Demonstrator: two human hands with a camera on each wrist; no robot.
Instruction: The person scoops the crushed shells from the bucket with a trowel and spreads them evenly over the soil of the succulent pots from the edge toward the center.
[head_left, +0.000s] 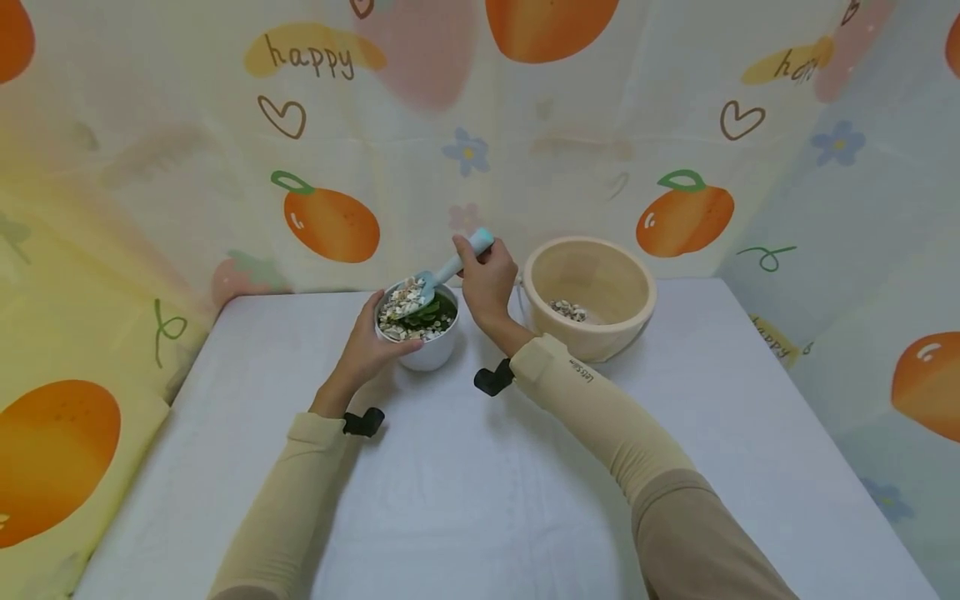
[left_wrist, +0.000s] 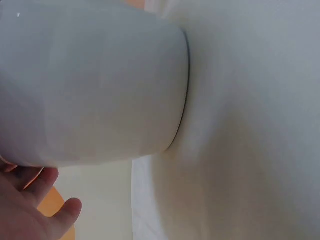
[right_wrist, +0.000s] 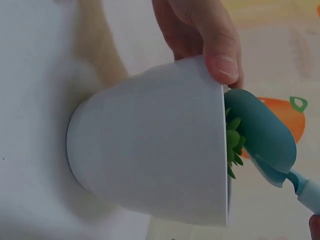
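Observation:
A white flower pot (head_left: pixel 427 357) stands on the table with pale pebbles (head_left: pixel 401 304) and a green succulent (head_left: pixel 426 315) inside. My left hand (head_left: pixel 366 343) grips it by the left side and rim, thumb along the front. In the right wrist view the left thumb (right_wrist: pixel 225 67) presses near the rim. My right hand (head_left: pixel 489 282) holds the handle of a blue trowel (head_left: pixel 453 267), its scoop (right_wrist: pixel 265 132) tilted down over the pot's mouth beside the leaves. The left wrist view shows the pot wall (left_wrist: pixel 100 90) close up; how many pebbles lie in the scoop is hard to tell.
Just right of my right hand stands a round beige basin (head_left: pixel 588 342) with a small pile of pebbles (head_left: pixel 567 311) at its bottom. A white cloth covers the table (head_left: pixel 450 500). Behind it hangs a fruit-printed curtain (head_left: pixel 540 192).

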